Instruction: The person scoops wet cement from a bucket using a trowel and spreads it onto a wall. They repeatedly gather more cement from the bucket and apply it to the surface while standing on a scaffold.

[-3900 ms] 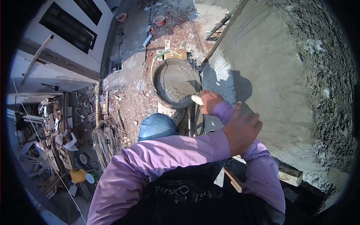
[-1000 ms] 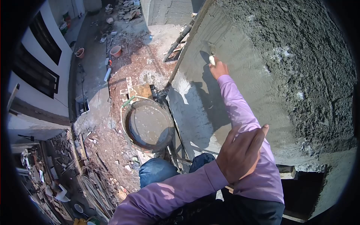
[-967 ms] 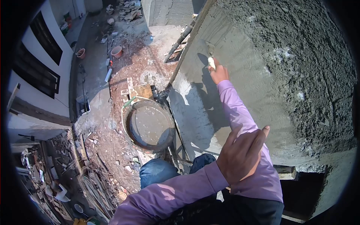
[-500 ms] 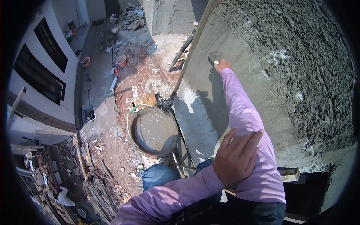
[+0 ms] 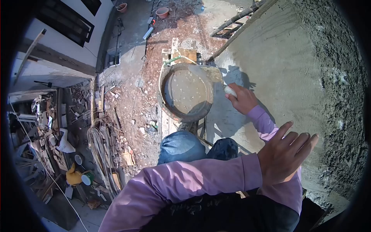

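Note:
My right hand (image 5: 244, 99) is closed around the pale handle of a trowel (image 5: 230, 91). The mortar-coated blade lies over the right rim of a round tub (image 5: 210, 101), which holds wet grey mortar (image 5: 185, 89). My left hand (image 5: 286, 152) is held out across my right forearm, fingers spread and nothing in them. Right of both hands rises a wall (image 5: 278, 65), smooth with damp grey plaster on its near part and rough further right.
My knees (image 5: 183, 145) are below the tub. Coiled cable or rods (image 5: 101, 145) and scrap wood lie at lower left, near a person in a yellow garment (image 5: 73, 176). Beyond the tub are rubble-strewn ground, a pink bucket (image 5: 162, 12) and a wooden pole (image 5: 235, 17).
My right hand has come down from the plastered wall to the tub, bringing the trowel with it. My left hand has moved right and its fingers have spread. The view has shifted.

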`<state>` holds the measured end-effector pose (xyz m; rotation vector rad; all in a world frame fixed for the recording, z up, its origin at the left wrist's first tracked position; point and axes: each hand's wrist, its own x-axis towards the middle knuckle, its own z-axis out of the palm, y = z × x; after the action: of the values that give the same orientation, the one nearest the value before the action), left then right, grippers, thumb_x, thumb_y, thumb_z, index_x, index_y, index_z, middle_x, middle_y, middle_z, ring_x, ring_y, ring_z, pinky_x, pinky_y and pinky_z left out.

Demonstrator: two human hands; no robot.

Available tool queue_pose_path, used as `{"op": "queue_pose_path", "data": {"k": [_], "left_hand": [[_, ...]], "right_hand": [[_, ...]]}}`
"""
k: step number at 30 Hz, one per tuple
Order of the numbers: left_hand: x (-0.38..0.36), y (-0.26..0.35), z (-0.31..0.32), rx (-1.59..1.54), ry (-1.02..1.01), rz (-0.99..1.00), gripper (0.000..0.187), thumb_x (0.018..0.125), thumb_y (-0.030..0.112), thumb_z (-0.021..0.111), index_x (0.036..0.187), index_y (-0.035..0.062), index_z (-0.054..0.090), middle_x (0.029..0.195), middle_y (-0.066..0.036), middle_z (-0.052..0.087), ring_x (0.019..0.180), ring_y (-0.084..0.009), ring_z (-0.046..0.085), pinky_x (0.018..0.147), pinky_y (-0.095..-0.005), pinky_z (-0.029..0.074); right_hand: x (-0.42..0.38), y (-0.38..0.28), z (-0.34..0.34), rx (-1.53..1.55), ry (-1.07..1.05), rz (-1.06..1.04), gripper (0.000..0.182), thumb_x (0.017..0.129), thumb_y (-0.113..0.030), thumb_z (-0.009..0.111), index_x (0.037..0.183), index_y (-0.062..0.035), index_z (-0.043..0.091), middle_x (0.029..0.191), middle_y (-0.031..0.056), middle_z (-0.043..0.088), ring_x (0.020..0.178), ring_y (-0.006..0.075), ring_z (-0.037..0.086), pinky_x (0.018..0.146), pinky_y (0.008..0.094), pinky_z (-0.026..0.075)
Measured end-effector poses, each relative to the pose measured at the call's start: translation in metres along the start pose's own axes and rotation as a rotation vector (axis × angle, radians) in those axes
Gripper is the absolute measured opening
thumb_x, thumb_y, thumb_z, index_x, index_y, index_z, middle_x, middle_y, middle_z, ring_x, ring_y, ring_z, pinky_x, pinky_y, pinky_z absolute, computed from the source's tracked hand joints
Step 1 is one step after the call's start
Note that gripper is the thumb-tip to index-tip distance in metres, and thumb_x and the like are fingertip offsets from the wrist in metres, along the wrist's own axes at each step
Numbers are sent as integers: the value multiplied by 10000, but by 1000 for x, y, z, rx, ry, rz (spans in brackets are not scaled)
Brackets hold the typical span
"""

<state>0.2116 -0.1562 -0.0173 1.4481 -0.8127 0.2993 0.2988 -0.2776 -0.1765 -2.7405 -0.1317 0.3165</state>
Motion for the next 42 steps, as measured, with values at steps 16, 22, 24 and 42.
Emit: {"op": "queue_pose_path", "data": {"k": [16,22,24,42], "left_hand": [[-6,8,5,27,-52,1,564,793,92,652,1328,-35,529,1063,-113,604,906,-209,619,1021,-492,424],[-2,5,-3,25,-69,-11,579,791,101,652,1338,-37,520,1056,-109,599,909,-216,617,1020,-494,422],[-1,7,-6,37,-63,-23,569,793,93,648,1333,-38,524,1053,-110,605,907,-214,618,1011,-494,430],[-11,4,-14,115,-175,-18,550,805,127,635,1315,-49,529,1079,-138,581,936,-228,601,1029,-500,402]], "right_hand": [[68,-34,150,-355,-228,-159,224,720,-152,632,877,-30,736,869,207,712,844,355,708,750,458,559],[5,-29,81,-538,-88,-267,187,739,-128,626,859,-44,742,863,189,717,834,332,714,734,443,565],[5,-36,59,-565,-21,-241,176,745,-120,624,853,-49,743,860,183,718,831,324,716,729,438,567],[20,-30,98,-589,-137,-280,285,807,-136,613,1063,-28,678,906,177,697,837,317,714,701,425,575]]}}
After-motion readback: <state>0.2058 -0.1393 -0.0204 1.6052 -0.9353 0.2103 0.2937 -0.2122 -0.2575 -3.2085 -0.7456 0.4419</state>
